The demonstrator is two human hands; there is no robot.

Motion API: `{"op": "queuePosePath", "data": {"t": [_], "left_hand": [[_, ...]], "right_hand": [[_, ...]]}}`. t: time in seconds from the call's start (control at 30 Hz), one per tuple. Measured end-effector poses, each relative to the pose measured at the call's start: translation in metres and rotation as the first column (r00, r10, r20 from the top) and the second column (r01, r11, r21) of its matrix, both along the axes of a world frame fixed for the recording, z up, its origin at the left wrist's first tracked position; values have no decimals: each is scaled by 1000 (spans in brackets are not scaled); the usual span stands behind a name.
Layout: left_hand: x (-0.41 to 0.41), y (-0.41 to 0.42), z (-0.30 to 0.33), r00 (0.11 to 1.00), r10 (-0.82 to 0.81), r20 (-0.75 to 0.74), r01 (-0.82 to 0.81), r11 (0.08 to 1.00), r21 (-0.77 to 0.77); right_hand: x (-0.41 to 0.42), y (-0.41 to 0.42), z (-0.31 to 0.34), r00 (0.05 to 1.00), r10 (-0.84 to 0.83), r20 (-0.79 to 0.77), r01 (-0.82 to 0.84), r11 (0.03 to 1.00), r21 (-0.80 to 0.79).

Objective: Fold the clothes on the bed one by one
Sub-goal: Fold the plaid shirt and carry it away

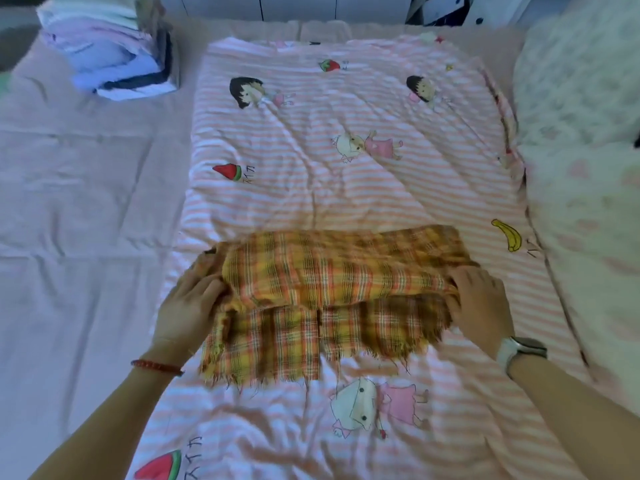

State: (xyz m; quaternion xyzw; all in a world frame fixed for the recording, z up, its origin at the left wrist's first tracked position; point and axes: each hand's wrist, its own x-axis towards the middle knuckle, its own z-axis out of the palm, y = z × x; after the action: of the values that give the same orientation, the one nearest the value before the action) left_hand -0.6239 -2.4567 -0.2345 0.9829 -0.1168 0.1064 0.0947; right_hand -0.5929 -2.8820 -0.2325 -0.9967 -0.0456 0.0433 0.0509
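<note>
A yellow and orange plaid scarf (pixel 332 282) with a frayed fringe lies across the pink striped cartoon blanket (pixel 311 161), doubled over itself in a wide band. My left hand (pixel 188 306) grips the scarf's left end, with the fingers tucked under the upper layer. At the right end, my right hand (pixel 479 299) grips the folded edge. A red bead bracelet is on the left wrist and a watch on the right.
A stack of folded clothes (pixel 117 60) sits at the far left corner of the bed. A pale floral quilt (pixel 581 133) is heaped along the right side. The pink bed sheet (pixel 79 220) lies bare to the left. White cabinets stand behind the bed.
</note>
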Motion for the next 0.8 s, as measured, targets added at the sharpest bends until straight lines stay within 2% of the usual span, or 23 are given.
{"op": "queuePosePath", "data": {"t": [0.1, 0.2, 0.27, 0.33, 0.37, 0.4, 0.43, 0.47, 0.5, 0.57, 0.63, 0.7, 0.77, 0.8], "left_hand": [[-43, -3, -23, 999, -18, -39, 19, 999, 25], [-77, -9, -37, 965, 9, -261, 1, 999, 41], [-89, -12, -38, 905, 56, -422, -59, 998, 5], [-86, -12, -35, 902, 88, -423, -151, 982, -117], [-79, -14, -31, 908, 166, -385, -261, 943, -207], [-68, -16, -27, 880, 313, -356, -422, 860, -286], [-55, -20, -25, 807, 465, -363, -581, 737, -347], [-45, -23, -24, 713, 577, -398, -700, 620, -355], [-38, -26, -26, 627, 640, -443, -777, 547, -310], [-32, -33, -29, 542, 672, -505, -827, 533, -178], [-33, -35, -33, 533, 686, -496, -816, 571, -88], [-31, -32, -41, 580, 686, -439, -781, 621, -62], [-25, -26, -45, 632, 656, -412, -766, 609, -204], [-23, -22, -45, 636, 649, -418, -771, 555, -311]], "right_hand": [[-39, -11, -21, 995, 12, -98, -11, 1000, 13], [-62, -13, -33, 959, -47, -281, 48, 999, -4], [-68, -11, -38, 965, -50, -258, 55, 998, 12], [-65, -2, -35, 988, -72, -135, 78, 996, 34], [-60, 6, -33, 996, -63, -58, 66, 997, 51], [-52, 17, -30, 999, -35, 1, 35, 997, 68], [-44, 31, -27, 999, 1, 33, -4, 997, 79], [-36, 47, -25, 999, 42, 34, -45, 995, 84], [-30, 65, -25, 997, 83, 11, -83, 992, 92], [-22, 98, -33, 986, 155, -64, -149, 985, 92], [-16, 119, -47, 971, 190, -145, -187, 982, 37], [-13, 124, -65, 960, 153, -236, -165, 986, -32], [-10, 119, -83, 944, 87, -319, -120, 989, -84], [-10, 115, -90, 934, 67, -352, -108, 989, -99]]}}
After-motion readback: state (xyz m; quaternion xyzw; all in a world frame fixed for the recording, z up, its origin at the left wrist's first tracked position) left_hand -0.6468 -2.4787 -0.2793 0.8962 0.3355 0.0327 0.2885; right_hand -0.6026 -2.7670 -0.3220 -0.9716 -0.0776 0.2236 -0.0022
